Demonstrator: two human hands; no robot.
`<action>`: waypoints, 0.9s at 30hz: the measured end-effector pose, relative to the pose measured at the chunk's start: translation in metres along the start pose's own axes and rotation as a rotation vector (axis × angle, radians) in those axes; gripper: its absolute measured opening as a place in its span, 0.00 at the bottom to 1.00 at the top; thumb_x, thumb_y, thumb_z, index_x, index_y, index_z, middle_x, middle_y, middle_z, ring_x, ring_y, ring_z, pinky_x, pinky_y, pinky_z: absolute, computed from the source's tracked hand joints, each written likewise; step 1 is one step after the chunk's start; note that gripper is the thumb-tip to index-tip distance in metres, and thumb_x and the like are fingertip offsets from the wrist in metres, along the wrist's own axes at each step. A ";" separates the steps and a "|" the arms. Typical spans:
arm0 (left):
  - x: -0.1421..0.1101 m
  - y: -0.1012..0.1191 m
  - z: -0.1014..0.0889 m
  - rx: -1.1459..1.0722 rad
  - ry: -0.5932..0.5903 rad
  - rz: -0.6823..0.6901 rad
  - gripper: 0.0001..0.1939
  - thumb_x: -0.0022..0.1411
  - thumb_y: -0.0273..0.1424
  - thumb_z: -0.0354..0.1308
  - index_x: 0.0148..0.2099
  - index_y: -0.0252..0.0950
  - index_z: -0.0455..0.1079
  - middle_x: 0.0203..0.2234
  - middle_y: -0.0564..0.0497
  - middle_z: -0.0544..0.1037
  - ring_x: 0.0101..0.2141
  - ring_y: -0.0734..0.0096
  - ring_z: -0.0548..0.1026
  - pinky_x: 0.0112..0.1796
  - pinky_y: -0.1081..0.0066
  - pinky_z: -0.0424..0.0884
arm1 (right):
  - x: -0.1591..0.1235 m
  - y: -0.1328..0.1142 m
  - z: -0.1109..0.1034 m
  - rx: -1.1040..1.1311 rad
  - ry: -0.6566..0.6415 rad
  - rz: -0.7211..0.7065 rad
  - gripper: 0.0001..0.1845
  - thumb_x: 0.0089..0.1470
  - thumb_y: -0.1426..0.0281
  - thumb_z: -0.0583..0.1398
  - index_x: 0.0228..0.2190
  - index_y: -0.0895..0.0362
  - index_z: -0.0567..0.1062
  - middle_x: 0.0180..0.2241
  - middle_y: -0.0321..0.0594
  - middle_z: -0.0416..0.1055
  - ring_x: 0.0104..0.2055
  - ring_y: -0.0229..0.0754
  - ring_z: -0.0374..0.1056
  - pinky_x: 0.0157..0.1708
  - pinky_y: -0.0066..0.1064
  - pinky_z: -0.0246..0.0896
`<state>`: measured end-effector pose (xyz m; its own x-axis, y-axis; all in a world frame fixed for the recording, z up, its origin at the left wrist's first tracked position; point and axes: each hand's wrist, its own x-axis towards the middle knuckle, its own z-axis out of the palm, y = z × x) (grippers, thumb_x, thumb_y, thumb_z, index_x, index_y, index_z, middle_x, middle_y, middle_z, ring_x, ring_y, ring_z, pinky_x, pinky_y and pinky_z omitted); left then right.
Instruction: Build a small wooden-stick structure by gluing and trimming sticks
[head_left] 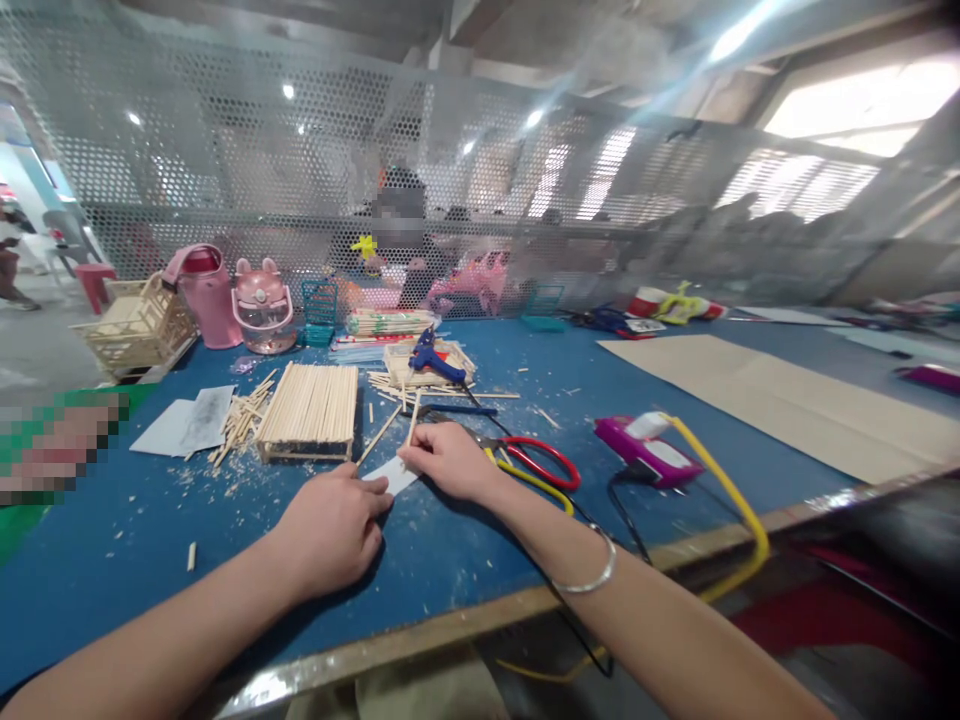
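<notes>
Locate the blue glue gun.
Head view: the blue glue gun rests on the small wooden tray, beyond the right hand and to the right of the slatted stick box.

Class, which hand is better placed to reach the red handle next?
Probably the right hand: it is beside the red handle, though pinching a stick. The left hand is farther, on white paper.

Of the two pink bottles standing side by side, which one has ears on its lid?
The shorter bottle, on the right of the pair, with the see-through body; the taller bottle has no ears and is solid pink.
</notes>
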<state>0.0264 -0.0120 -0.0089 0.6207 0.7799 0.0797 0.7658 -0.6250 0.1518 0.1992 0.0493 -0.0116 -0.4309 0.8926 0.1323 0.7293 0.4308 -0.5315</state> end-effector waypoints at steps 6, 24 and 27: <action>0.000 0.000 0.000 -0.004 -0.006 0.003 0.19 0.53 0.26 0.46 0.45 0.36 0.73 0.44 0.47 0.76 0.36 0.60 0.70 0.38 0.61 0.69 | 0.003 -0.003 0.002 -0.083 0.050 0.100 0.12 0.49 0.68 0.57 0.17 0.59 0.71 0.17 0.34 0.65 0.20 0.33 0.56 0.21 0.25 0.44; 0.006 0.003 0.002 -0.412 0.285 -0.190 0.18 0.63 0.36 0.46 0.29 0.36 0.72 0.23 0.51 0.75 0.26 0.72 0.70 0.30 0.74 0.63 | -0.004 -0.010 -0.003 0.947 -0.276 -0.016 0.23 0.38 0.53 0.64 0.23 0.62 0.72 0.19 0.33 0.64 0.21 0.30 0.56 0.22 0.24 0.47; 0.003 0.000 -0.009 -0.431 0.187 -0.115 0.16 0.61 0.35 0.47 0.29 0.36 0.73 0.23 0.51 0.76 0.26 0.73 0.70 0.29 0.74 0.62 | -0.004 -0.007 -0.005 0.959 -0.264 -0.017 0.23 0.40 0.52 0.63 0.23 0.61 0.71 0.19 0.33 0.65 0.20 0.30 0.56 0.21 0.24 0.46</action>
<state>0.0267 -0.0092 -0.0002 0.4652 0.8603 0.2084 0.6638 -0.4948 0.5609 0.1980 0.0430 -0.0043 -0.6269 0.7789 0.0179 0.0336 0.0499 -0.9982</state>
